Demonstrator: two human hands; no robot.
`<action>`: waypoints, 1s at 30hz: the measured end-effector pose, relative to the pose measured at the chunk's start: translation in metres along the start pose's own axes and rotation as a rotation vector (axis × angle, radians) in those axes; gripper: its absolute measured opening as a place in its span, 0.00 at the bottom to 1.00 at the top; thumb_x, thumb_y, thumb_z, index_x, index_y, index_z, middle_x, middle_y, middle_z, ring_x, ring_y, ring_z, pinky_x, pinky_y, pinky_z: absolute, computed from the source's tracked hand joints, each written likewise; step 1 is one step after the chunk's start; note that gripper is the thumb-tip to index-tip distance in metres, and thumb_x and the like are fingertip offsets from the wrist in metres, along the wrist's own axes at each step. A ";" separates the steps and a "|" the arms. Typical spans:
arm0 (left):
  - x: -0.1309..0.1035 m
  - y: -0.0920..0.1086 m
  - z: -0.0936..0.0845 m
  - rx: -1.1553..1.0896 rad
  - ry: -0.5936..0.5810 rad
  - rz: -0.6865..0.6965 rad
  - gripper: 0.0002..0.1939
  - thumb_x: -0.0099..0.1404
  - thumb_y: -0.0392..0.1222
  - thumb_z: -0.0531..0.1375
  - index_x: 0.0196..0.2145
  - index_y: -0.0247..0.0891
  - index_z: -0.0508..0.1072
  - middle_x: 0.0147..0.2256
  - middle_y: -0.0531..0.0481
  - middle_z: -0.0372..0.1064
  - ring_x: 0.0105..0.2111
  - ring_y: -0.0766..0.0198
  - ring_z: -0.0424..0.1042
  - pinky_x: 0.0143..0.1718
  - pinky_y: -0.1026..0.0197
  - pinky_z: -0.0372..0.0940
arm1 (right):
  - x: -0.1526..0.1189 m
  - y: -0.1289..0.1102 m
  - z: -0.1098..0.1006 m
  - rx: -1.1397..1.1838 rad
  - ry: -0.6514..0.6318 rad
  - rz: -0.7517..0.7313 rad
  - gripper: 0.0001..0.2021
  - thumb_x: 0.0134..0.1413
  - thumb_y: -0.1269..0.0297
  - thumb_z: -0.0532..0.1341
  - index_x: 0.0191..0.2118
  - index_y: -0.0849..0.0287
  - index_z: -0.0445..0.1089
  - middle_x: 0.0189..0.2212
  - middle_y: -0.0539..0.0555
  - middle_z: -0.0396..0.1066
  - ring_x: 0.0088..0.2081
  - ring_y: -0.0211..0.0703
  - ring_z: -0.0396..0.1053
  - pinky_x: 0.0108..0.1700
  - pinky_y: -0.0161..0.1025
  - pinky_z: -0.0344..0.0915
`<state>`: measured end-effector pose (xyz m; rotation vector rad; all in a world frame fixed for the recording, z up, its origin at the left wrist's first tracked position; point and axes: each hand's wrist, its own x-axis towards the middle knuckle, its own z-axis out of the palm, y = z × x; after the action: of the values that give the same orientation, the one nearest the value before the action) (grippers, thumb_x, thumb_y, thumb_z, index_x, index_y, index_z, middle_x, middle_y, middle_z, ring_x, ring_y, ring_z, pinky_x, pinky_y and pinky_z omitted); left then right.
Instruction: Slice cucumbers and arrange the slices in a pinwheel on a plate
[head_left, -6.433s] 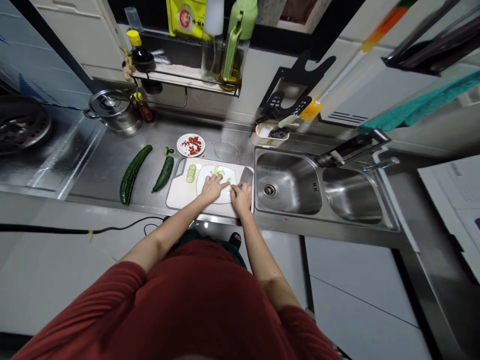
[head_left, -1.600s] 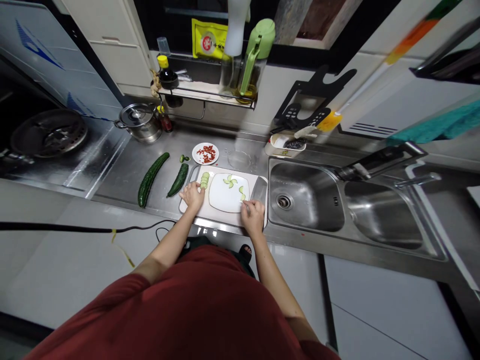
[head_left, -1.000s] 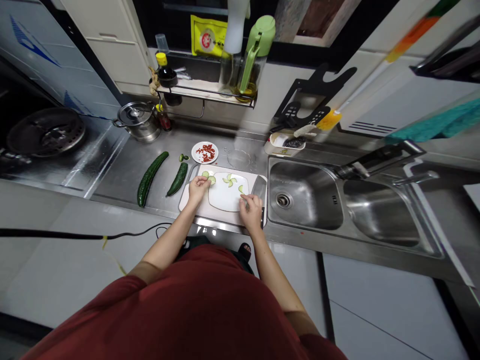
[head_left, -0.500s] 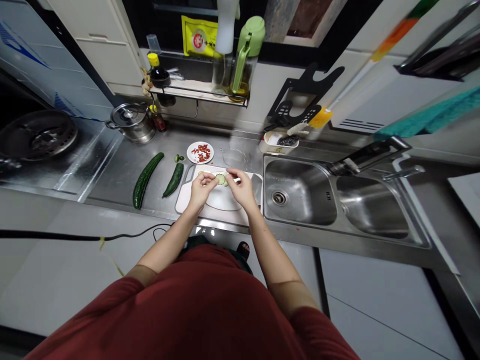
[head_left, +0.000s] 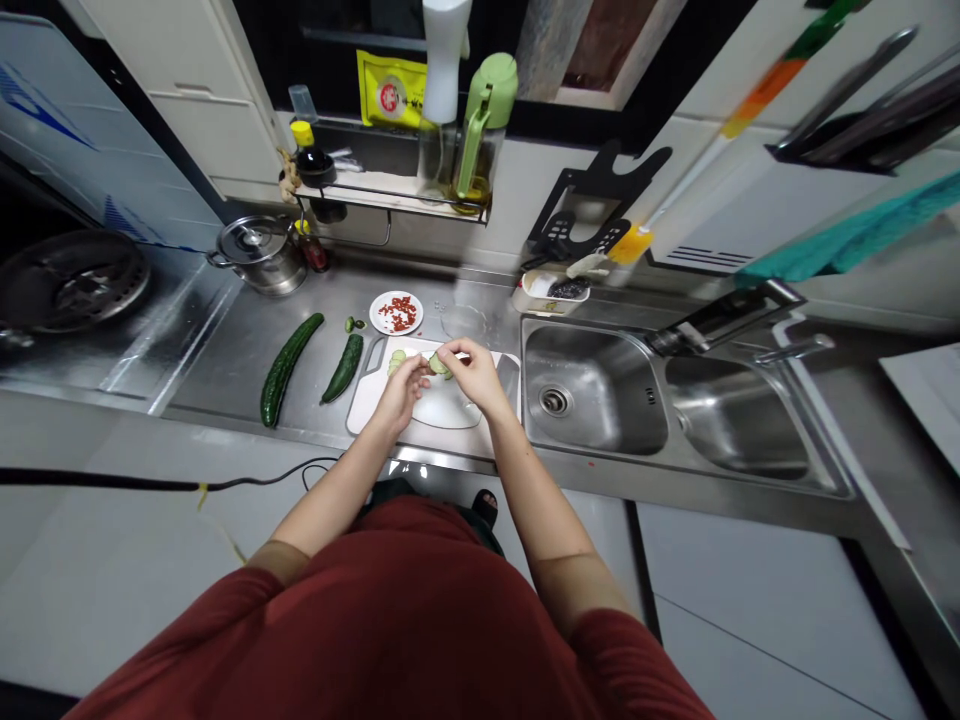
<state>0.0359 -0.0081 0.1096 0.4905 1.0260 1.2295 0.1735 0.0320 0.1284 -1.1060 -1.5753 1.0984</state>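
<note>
Over the white cutting board (head_left: 365, 402) my right hand (head_left: 474, 376) pinches a pale green cucumber slice (head_left: 437, 364). My left hand (head_left: 405, 391) is just left of it, palm turned inward, with its fingers curled apart and nothing seen in them. More cucumber slices (head_left: 397, 358) lie on the board behind my left hand. Under both hands is a broad shiny blade (head_left: 446, 408), its handle hidden. Left of the board rest a cut cucumber (head_left: 343, 368), small green end pieces (head_left: 354, 324) and a long whole cucumber (head_left: 291, 368).
A white plate of chopped red pieces (head_left: 396, 313) and a faint clear dish (head_left: 463, 320) stand behind the board. The double sink (head_left: 592, 385) is to the right. A lidded pot (head_left: 259, 255) stands back left, below a bottle shelf (head_left: 390, 190).
My left hand has come off the cucumber slice and opened, while my right hand keeps hold of it. The view has shifted slightly.
</note>
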 end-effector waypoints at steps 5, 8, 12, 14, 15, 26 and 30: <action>-0.005 0.010 0.009 -0.298 -0.297 -0.422 0.21 0.63 0.59 0.54 0.38 0.37 0.69 0.31 0.48 0.71 0.25 0.66 0.68 0.25 0.64 0.61 | 0.003 -0.007 -0.008 0.116 -0.032 -0.006 0.15 0.50 0.49 0.63 0.30 0.58 0.72 0.33 0.53 0.72 0.37 0.42 0.69 0.39 0.38 0.64; -0.007 0.015 0.015 -0.414 -0.374 -0.452 0.19 0.65 0.57 0.53 0.36 0.37 0.70 0.30 0.48 0.70 0.26 0.66 0.68 0.29 0.61 0.63 | 0.002 -0.013 -0.012 0.191 -0.056 0.006 0.16 0.49 0.49 0.64 0.30 0.58 0.71 0.33 0.52 0.71 0.36 0.41 0.68 0.39 0.38 0.64; -0.006 0.018 0.018 -0.415 -0.386 -0.449 0.15 0.65 0.51 0.54 0.36 0.37 0.71 0.30 0.49 0.69 0.26 0.67 0.67 0.31 0.61 0.61 | 0.003 -0.019 -0.016 0.190 -0.081 -0.017 0.16 0.49 0.48 0.64 0.29 0.58 0.71 0.35 0.53 0.71 0.39 0.41 0.68 0.41 0.37 0.64; -0.006 0.017 0.018 -0.416 -0.389 -0.439 0.12 0.65 0.48 0.56 0.35 0.37 0.71 0.29 0.50 0.68 0.26 0.69 0.66 0.31 0.62 0.60 | 0.003 -0.020 -0.018 0.174 -0.098 -0.033 0.16 0.49 0.48 0.64 0.29 0.58 0.71 0.36 0.53 0.71 0.39 0.41 0.68 0.41 0.38 0.64; -0.006 0.016 0.018 -0.425 -0.394 -0.433 0.10 0.65 0.47 0.57 0.34 0.37 0.70 0.29 0.51 0.68 0.26 0.70 0.66 0.30 0.63 0.60 | 0.003 -0.021 -0.019 0.159 -0.105 -0.042 0.16 0.50 0.48 0.64 0.29 0.58 0.71 0.37 0.53 0.71 0.40 0.41 0.68 0.42 0.38 0.64; -0.005 0.028 0.010 -0.271 -0.366 -0.227 0.17 0.55 0.35 0.65 0.43 0.42 0.69 0.29 0.57 0.66 0.26 0.75 0.65 0.29 0.69 0.60 | 0.003 -0.029 -0.028 -0.041 -0.170 -0.172 0.13 0.55 0.52 0.62 0.29 0.57 0.73 0.38 0.54 0.70 0.42 0.42 0.67 0.39 0.36 0.63; -0.005 0.030 0.008 -0.142 -0.310 -0.120 0.21 0.51 0.34 0.67 0.43 0.41 0.69 0.28 0.58 0.66 0.25 0.75 0.65 0.28 0.70 0.59 | 0.004 -0.030 -0.030 -0.062 -0.195 -0.197 0.12 0.55 0.54 0.62 0.28 0.58 0.72 0.37 0.54 0.70 0.41 0.41 0.67 0.37 0.36 0.62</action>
<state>0.0271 -0.0019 0.1391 0.4837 0.6907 1.0711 0.1962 0.0346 0.1639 -0.8823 -1.8401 1.0556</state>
